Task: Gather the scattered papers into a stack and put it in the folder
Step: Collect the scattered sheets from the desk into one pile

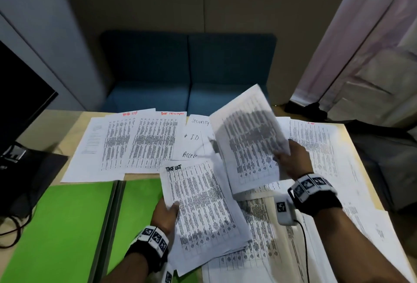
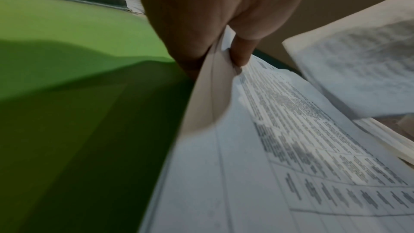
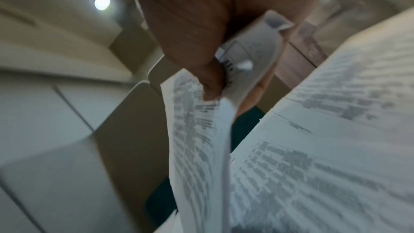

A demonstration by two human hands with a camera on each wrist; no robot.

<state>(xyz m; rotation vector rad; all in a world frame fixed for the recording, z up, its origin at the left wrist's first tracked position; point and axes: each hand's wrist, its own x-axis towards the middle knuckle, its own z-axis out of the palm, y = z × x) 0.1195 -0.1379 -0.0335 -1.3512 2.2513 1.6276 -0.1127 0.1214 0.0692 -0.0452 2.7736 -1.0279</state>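
My left hand [image 1: 168, 208] pinches the left edge of a small stack of printed papers [image 1: 203, 210], thumb on top, held over the right half of the open green folder [image 1: 63, 226]. In the left wrist view the fingers [image 2: 240, 54] clamp those papers [image 2: 291, 148] above the green folder [image 2: 78, 59]. My right hand [image 1: 291, 158] grips a printed sheet [image 1: 248, 138] lifted off the table and tilted up, to the right of the stack. The right wrist view shows the thumb [image 3: 212, 84] pinching that sheet [image 3: 201, 148]. More printed and handwritten sheets [image 1: 144, 140] lie scattered across the table.
A dark monitor [image 1: 20, 93] and its black base stand at the left with cables by the table's edge. A blue sofa [image 1: 187, 72] sits behind the table. Further sheets [image 1: 316, 145] cover the right side of the wooden table [image 1: 65, 133].
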